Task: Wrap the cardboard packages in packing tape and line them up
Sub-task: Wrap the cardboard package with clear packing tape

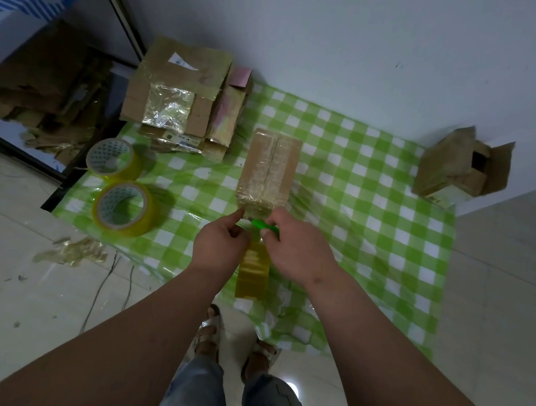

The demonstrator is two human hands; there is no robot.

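- Green-checked cloth (370,189) covers the floor as a work mat; the box (270,165) in hand lies at its middle, long axis running toward 12 o'clock, its glossy top seam already taped.
- Tape (254,270) hangs as a yellow roll at 6 o'clock from the box, between the wrists; a strip seems to run from it up to the box's near end, probably kept taut so it can be cut clean.
- Left hand (221,247) sits at 7 o'clock from the box end, fingers curled, thumb and forefinger pinching the strip's edge just at the box, likely to steady it.
- Right hand (295,251) sits at 5 o'clock, fingers wrapped round a green cutter (264,227) whose tip points toward 10 o'clock at the strip; whether the blade touches the tape I cannot tell.
- Both forearms reach in from 6 o'clock and converge, backs of the hands up.
- Wrapped boxes (185,99) are stacked at 11 o'clock against the wall, more piled than lined up; one open box (461,172) waits at 3 o'clock, apart.
- Two spare rolls (118,182) lie at 9 o'clock, in reach; tape scraps (71,253) lie off the cloth at 8 o'clock.
- Judged step: cutting the strip, then this box joins the others.
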